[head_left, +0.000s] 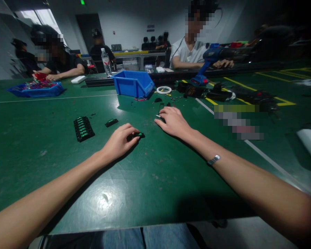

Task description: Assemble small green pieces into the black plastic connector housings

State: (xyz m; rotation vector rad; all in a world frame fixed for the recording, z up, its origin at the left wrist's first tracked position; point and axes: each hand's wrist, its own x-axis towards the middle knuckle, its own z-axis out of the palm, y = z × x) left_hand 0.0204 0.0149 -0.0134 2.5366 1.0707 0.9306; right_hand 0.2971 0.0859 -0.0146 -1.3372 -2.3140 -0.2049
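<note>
My left hand (121, 139) rests on the green table, its thumb and fingers pinching a small black module with a green circuit board (140, 134). To the right, my right hand (173, 121) lies low over the table with its fingers curled. A short dark piece with a silvery tip (158, 117) shows between its thumb and forefinger; its kind cannot be made out. Just beyond those fingers are small black parts (168, 104). Left of my left hand lies a single similar module (111, 122), and farther left a block of several such modules (83, 128) side by side.
A blue bin (133, 84) stands ahead, beside a white ring-shaped roll (164, 90) and scattered tiny parts. A blue power drill (206, 64) stands at the right back. A water bottle (106, 63) and a blue tray of wires (36, 89) are at the left back. Co-workers sit opposite.
</note>
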